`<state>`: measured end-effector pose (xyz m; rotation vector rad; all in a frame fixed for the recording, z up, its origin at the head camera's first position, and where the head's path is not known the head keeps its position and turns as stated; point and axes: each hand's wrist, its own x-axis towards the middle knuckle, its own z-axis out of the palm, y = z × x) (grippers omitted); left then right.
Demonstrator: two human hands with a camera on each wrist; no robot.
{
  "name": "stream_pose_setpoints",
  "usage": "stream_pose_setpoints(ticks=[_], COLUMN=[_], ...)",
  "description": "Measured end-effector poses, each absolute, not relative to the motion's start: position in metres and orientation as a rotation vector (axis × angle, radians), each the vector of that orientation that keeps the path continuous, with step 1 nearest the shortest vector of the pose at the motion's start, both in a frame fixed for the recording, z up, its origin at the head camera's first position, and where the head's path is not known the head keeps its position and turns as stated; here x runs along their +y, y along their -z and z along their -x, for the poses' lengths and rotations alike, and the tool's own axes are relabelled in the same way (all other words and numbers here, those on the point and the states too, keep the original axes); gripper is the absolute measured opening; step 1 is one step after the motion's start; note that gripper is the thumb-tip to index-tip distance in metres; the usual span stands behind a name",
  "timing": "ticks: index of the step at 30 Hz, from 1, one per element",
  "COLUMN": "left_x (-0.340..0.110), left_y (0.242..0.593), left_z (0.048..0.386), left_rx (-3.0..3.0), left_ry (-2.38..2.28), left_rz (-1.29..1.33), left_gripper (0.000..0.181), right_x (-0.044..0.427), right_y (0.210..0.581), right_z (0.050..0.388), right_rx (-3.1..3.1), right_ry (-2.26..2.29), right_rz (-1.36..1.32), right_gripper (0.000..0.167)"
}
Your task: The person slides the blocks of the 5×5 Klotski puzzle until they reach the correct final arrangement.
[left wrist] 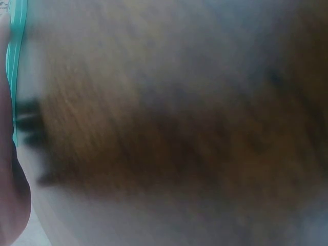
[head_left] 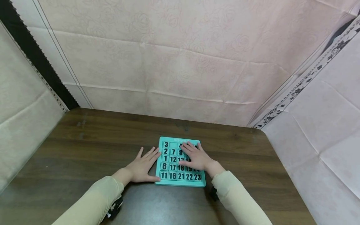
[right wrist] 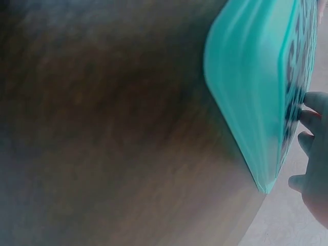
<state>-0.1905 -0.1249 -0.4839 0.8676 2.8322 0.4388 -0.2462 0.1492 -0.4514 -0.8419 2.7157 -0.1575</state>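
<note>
A teal number slide puzzle point(head_left: 173, 167) lies flat on the brown wooden table, its tiles marked with black numbers. My left hand point(head_left: 143, 167) is spread at the puzzle's left side, with fingertips and thumb at the frame's edge. Over the upper right tiles lies my right hand point(head_left: 197, 157), fingers extended, hiding several numbers. In the left wrist view only a strip of the puzzle point(left wrist: 17, 41) shows beside part of the left hand point(left wrist: 11, 200). From the right wrist, the puzzle's thick rim point(right wrist: 246, 82) appears, with the right hand's fingers point(right wrist: 310, 120) at its number face.
The wooden table point(head_left: 112, 134) extends around the puzzle on all sides. Pale patterned cloth point(head_left: 168, 72) hangs behind it, with more cloth panels at left point(head_left: 25, 125) and right point(head_left: 317, 147). A black strap device point(head_left: 114, 208) sits under the left sleeve.
</note>
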Motion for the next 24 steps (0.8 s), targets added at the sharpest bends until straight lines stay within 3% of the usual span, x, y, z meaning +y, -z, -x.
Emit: stream_pose_setpoints(ticks=[24], left_x=[-0.125], left_y=[0.484], left_z=[0.191], left_rx=[2.826], left_ry=[-0.455], left_rz=[-0.861], left_gripper=[0.101], right_x=[0.091], right_y=[0.447], right_z=[0.250], right_rx=[2.666], right_ry=[-0.001], right_rz=[0.923], right_gripper=[0.080])
